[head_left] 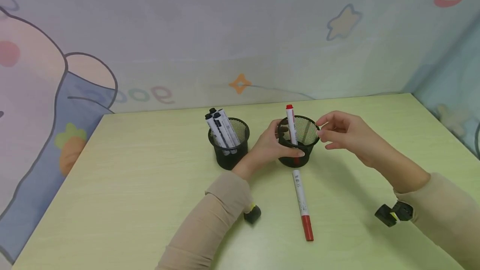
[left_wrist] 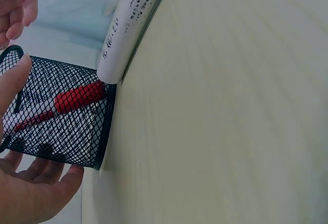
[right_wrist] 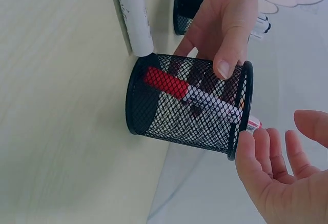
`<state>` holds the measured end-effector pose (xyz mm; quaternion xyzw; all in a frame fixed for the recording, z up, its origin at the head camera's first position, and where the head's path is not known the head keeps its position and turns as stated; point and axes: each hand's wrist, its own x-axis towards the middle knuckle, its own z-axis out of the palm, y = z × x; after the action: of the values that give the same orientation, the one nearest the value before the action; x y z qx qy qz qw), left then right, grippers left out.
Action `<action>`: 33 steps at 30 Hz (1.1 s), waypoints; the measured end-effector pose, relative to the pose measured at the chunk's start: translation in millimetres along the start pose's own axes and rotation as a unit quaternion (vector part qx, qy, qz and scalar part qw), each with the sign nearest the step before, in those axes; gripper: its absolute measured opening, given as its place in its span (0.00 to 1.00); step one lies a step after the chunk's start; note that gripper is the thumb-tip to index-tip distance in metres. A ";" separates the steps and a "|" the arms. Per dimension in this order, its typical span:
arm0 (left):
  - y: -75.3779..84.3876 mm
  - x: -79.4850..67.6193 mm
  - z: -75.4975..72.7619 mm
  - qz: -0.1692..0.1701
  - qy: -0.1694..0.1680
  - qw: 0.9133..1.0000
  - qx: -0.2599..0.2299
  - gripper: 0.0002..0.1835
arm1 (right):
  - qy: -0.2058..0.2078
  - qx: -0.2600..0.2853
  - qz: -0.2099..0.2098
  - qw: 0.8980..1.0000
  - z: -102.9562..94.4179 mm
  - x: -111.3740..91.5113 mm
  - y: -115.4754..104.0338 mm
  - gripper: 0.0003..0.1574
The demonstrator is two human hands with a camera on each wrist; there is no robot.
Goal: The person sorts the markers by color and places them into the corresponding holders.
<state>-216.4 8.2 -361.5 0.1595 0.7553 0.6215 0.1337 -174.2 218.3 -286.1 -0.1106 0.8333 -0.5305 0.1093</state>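
Note:
My left hand (head_left: pixel 269 143) grips a black mesh pen cup (head_left: pixel 306 152) from its left side, thumb across the front and fingers behind. Inside that cup a white marker (head_left: pixel 291 125) with a red end up leans against the wall; through the mesh in the right wrist view its red cap (right_wrist: pixel 165 82) points down. At the cup's right rim is my right hand (head_left: pixel 346 132), fingers loosely bent and holding nothing; the fingertips are at the rim, perhaps touching it. Just in front of the cup, a second white marker (head_left: pixel 301 195) with a red cap lies on the table.
Left of my left hand stands another black mesh cup (head_left: pixel 227 161) holding several white markers (head_left: pixel 221 130) with black ends. Both cups are on a pale yellow-green table (head_left: pixel 150 186). A printed cloth (head_left: pixel 210 32) hangs behind the table's back edge.

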 end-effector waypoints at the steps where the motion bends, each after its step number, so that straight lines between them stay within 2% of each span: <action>1: 0.2 -0.1 -0.1 0.001 0.000 1.000 0.000 0.50 | -0.001 -0.002 0.003 1.000 0.2 -1.5 0.6 0.24; 21: -0.2 -0.2 0.0 -0.007 0.006 1.000 0.005 0.51 | -0.040 0.005 0.002 0.999 -0.2 -22.9 20.1 0.18; 28: 0.0 0.1 0.3 -0.007 0.006 1.000 0.011 0.50 | -0.069 -0.001 0.004 0.998 2.4 -27.2 27.2 0.17; 33: -0.4 0.3 0.4 -0.005 0.008 1.000 0.013 0.50 | -0.092 -0.006 0.012 0.996 5.5 -29.4 32.4 0.20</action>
<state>-216.6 8.6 -362.0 0.1522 0.7655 0.6118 0.1289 -146.7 235.8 -315.8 -0.1496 0.8239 -0.5122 0.1908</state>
